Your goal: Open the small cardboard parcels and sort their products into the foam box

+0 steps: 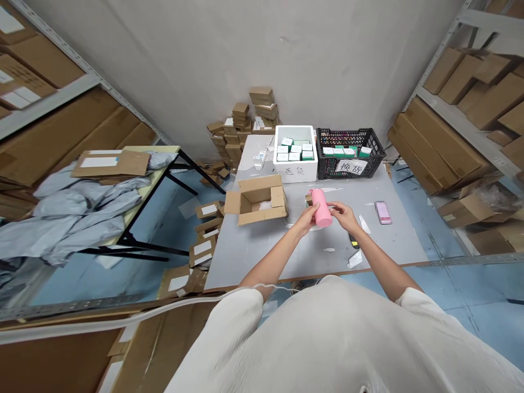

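A pink bottle (321,208), tilted with its base toward me, is held between my two hands above the grey table (262,248). My left hand (308,217) closes on its left side. On its right side are the fingers of my right hand (343,214), curled against the bottle. Partly hidden behind the bottle and my left hand is a small brown item (308,201). An open cardboard box (262,218) stands to the left, with something white inside. Under my right forearm lies a black and yellow tool (354,242), partly covered.
At the table's back stand a white bin (295,173) and a black crate (351,168), both holding green-and-white boxes. A phone (383,212) lies on the right. Stacked cartons (241,123) rise behind, and a side table (135,210) carries grey parcels. A white cable (172,305) crosses low in front.
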The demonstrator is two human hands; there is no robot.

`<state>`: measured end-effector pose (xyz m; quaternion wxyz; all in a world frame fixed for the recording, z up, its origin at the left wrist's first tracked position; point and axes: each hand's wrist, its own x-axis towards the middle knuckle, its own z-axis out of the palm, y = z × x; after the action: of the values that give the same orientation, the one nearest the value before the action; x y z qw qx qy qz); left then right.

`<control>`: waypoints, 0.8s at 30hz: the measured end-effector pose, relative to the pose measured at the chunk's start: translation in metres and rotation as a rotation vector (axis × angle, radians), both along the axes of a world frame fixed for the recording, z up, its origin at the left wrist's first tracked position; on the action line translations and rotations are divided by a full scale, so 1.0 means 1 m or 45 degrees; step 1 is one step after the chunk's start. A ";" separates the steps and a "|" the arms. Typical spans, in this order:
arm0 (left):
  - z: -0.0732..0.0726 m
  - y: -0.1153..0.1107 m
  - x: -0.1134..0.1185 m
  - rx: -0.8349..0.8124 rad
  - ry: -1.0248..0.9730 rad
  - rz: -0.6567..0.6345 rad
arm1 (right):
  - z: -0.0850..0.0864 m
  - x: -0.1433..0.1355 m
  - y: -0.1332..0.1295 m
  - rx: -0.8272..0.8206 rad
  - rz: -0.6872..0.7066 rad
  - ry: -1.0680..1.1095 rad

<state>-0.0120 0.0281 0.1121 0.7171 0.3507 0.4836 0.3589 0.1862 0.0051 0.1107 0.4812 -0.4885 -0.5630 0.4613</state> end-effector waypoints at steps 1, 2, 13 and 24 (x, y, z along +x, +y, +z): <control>0.000 0.001 -0.001 -0.023 -0.023 -0.007 | 0.001 0.000 0.000 0.002 0.002 0.002; 0.000 0.001 -0.001 -0.037 -0.040 -0.013 | 0.002 0.000 0.000 0.003 0.003 0.004; 0.000 -0.003 -0.003 0.392 0.039 0.011 | 0.006 0.000 -0.001 -0.068 -0.041 0.080; -0.002 -0.029 0.006 0.468 0.181 -0.034 | 0.023 0.002 -0.015 -0.018 -0.020 -0.070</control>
<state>-0.0056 -0.0013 0.1106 0.6097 0.5067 0.4545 0.4061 0.1878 -0.0096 0.1334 0.4656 -0.5088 -0.5690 0.4479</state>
